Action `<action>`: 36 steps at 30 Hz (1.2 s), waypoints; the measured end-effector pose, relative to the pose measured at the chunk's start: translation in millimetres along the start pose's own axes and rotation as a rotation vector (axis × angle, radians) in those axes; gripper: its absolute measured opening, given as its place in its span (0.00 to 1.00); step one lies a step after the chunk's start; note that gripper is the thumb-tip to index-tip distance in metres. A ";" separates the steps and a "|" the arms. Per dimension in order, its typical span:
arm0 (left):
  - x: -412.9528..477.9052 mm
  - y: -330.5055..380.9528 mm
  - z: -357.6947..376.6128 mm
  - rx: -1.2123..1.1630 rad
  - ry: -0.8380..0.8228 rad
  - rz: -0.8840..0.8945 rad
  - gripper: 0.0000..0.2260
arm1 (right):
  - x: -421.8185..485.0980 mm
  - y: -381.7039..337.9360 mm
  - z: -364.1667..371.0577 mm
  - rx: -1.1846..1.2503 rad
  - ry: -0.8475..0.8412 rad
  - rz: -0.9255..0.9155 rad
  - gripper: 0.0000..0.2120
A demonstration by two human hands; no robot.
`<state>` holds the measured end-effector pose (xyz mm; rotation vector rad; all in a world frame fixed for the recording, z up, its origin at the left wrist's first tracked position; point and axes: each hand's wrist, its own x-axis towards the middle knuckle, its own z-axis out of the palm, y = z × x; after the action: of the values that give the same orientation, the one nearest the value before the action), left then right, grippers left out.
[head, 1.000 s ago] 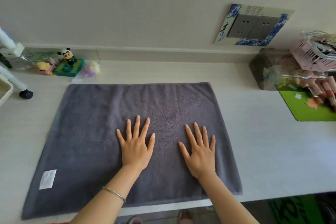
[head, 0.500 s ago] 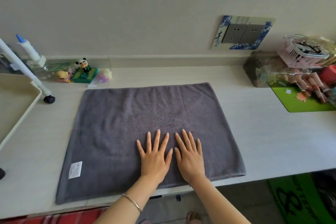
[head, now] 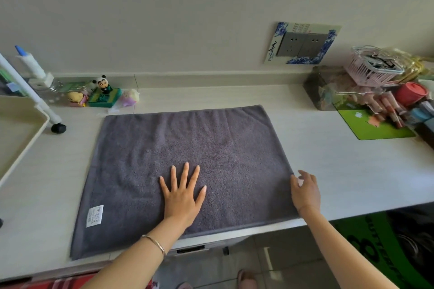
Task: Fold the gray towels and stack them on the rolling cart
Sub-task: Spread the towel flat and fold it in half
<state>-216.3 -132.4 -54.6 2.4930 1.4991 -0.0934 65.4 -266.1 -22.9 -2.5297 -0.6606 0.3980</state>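
A gray towel (head: 187,148) lies spread flat on the pale tabletop (head: 352,171), with a white label near its front left corner. My left hand (head: 182,195) presses flat on the towel's front middle, fingers straight and spread. My right hand (head: 305,191) is at the towel's right edge near the front corner. Its thumb touches the edge and its fingers are loosely bent over the table, holding nothing that I can see. The cream tray of the rolling cart (head: 35,129) shows at the far left, with a white post and a black caster (head: 58,128).
Small figurines and a green box (head: 104,98) sit along the back wall at the left. A green mat (head: 371,126), a dark container, a pink basket (head: 373,69) and other clutter fill the right back corner. A socket plate is on the wall.
My right hand has slid from beside the left hand out to the towel's right edge. The left hand stays flat on the towel. The view shifted slightly.
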 end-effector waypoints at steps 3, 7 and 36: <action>1.6 1.1 0.7 -0.010 -0.003 0.006 0.30 | 13.9 -1.2 -10.6 -0.025 -0.135 0.046 0.15; 8.6 8.9 -1.1 -0.007 0.008 0.012 0.30 | 29.7 2.4 -18.4 -0.082 -0.239 -0.040 0.13; 46.1 74.6 -2.8 -0.036 0.012 0.171 0.31 | 26.1 30.9 -66.7 1.156 -0.057 0.444 0.18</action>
<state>-129.2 -125.5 -47.6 2.5847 1.2733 -0.0223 125.0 -301.8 12.7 -1.5082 0.1539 0.7352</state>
